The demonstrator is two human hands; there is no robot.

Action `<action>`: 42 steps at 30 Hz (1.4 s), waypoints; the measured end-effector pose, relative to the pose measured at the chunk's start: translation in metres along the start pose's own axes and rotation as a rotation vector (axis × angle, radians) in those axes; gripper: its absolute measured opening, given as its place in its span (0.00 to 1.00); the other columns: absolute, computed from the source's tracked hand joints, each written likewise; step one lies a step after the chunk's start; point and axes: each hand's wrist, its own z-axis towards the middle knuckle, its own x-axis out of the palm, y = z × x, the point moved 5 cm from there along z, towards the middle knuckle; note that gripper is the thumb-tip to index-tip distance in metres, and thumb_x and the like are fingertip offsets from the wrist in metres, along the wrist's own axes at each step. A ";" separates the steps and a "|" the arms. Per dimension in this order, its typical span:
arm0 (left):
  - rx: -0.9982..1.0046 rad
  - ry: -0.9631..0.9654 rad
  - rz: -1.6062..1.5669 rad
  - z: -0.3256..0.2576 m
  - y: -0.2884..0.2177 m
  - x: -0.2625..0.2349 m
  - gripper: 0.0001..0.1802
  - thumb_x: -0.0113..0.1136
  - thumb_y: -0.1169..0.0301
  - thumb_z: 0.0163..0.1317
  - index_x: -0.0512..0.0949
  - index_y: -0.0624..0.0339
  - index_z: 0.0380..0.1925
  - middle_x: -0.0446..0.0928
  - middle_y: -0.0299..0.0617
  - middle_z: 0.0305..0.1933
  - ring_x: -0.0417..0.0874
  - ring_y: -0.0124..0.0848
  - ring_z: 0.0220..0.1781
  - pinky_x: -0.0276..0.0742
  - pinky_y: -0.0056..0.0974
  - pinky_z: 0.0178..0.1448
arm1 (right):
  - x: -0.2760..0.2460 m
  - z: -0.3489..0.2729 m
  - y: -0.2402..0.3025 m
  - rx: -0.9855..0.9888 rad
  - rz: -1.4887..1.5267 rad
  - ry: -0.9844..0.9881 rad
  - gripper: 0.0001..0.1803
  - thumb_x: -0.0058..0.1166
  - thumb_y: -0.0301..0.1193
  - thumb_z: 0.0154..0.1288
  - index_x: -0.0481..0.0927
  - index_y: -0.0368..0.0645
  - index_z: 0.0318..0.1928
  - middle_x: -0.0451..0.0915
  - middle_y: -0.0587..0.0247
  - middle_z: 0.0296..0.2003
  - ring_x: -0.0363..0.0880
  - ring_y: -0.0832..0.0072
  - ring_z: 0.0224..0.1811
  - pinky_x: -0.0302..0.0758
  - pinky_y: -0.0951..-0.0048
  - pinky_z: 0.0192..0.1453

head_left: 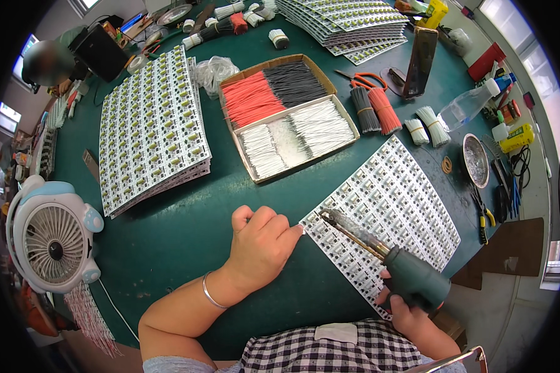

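My right hand (409, 316) grips the dark green handle of a soldering iron (419, 278). Its long metal tip reaches left over a white panel of small circuit boards (389, 202) lying on the table, near the panel's left corner. A faint whitish haze hangs beside the shaft. Whether the tip touches the panel I cannot tell. My left hand (264, 248), a silver bangle on its wrist, is closed with curled fingers. Its little finger rests at the panel's left corner. Anything pinched inside that hand is hidden from view.
A cardboard tray (259, 175) of red, black and white wires lies ahead. Stacked panels (155, 130) stand left, beside a white-blue fan (55, 242). At right are a metal bowl (475, 160), pliers (483, 217), a plastic bottle (470, 105) and an upright phone (420, 62).
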 end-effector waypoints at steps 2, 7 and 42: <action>0.008 0.008 -0.004 0.001 0.000 0.000 0.09 0.65 0.75 0.43 0.81 0.53 0.28 0.68 0.30 0.23 0.71 0.30 0.31 0.59 0.40 0.42 | -0.002 0.001 0.000 -0.036 0.058 -0.017 0.26 0.45 0.31 0.67 0.60 0.34 0.62 0.74 0.51 0.49 0.77 0.72 0.27 0.76 0.73 0.35; -0.013 0.051 -0.181 -0.004 0.002 0.004 0.09 0.63 0.79 0.45 0.80 0.59 0.30 0.69 0.37 0.24 0.72 0.34 0.26 0.68 0.36 0.26 | -0.005 -0.003 0.003 -0.099 0.072 -0.012 0.28 0.46 0.30 0.66 0.58 0.33 0.63 0.72 0.47 0.54 0.77 0.71 0.28 0.76 0.72 0.35; 0.020 0.028 -0.176 -0.005 -0.011 0.007 0.09 0.66 0.77 0.41 0.79 0.56 0.26 0.65 0.36 0.20 0.70 0.33 0.22 0.67 0.36 0.24 | 0.009 0.010 0.031 -0.275 -0.739 0.155 0.14 0.60 0.28 0.46 0.80 0.44 0.38 0.80 0.60 0.36 0.79 0.61 0.35 0.77 0.67 0.39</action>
